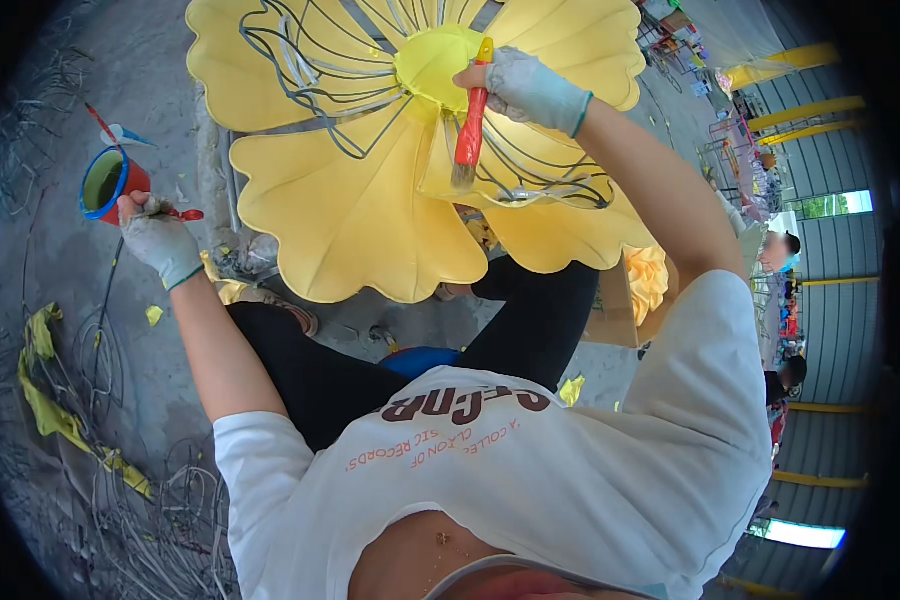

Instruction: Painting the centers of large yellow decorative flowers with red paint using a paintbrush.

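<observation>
1. A seated person's gloved right hand (523, 88) closes around a red-handled brush (471, 128), its yellow end up and its bristles pointing down over the flower; whether they touch it cannot be told.
2. The gloved left hand (160, 235), well apart at left, curls its fingers at the near side of a red bucket (137, 180) with a blue rim; a red handle (187, 214) juts out beside the fingers, its grip unclear.
3. The large yellow flower (355, 215), with scalloped petals and dark wires (325, 95), spreads at the far side, beyond the person's knees.
4. At right, a cardboard box (615, 312) holds ruffled yellow material (647, 283).
5. Yellow fabric (55, 415) and tangled cables (160, 530) lie on the floor (30, 245) at left.
</observation>
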Tool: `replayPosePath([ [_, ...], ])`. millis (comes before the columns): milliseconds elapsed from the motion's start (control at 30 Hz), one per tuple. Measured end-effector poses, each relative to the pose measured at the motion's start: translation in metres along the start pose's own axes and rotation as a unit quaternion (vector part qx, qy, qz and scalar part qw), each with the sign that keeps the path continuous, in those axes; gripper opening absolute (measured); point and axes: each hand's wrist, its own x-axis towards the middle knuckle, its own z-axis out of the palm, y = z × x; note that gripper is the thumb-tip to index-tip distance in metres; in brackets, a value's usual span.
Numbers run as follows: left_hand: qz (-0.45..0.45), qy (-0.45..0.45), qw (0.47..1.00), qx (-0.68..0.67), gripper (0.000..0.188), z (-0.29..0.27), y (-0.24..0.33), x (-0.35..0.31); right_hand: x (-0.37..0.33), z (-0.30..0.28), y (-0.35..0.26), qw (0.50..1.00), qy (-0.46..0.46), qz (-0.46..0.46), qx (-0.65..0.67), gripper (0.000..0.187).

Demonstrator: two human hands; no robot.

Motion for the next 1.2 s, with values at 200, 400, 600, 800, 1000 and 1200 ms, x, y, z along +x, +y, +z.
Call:
replayPosePath([
  [200,-0.008,0.024,1.000,-0.009,0.026,0.005,0.000,0.008,-0.030,0.004,-0.016,0.821,0.071,-0.438,-0.359,0.025],
  [400,-0.008,0.055,0.998,-0.016,0.027,0.012,0.001,0.002,-0.033,0.030,-0.014,0.897,0.011,-0.328,-0.295,0.017],
  [600,-0.009,0.052,0.998,-0.029,0.027,0.012,0.001,0.004,-0.018,0.038,-0.023,0.998,-0.013,0.024,-0.056,0.017],
  [800,0.017,0.046,0.998,-0.035,0.025,0.008,-0.004,0.010,-0.010,0.051,-0.023,0.485,0.038,-0.717,-0.499,0.039],
  [1000,0.005,0.061,0.997,-0.057,0.025,0.018,-0.009,-0.002,0.037,0.064,-0.004,0.515,0.053,-0.663,-0.541,0.019],
  [1200,0.015,0.099,0.995,-0.023,0.026,0.020,0.004,-0.001,-0.010,0.084,-0.060,0.947,-0.119,-0.022,-0.299,0.022],
])
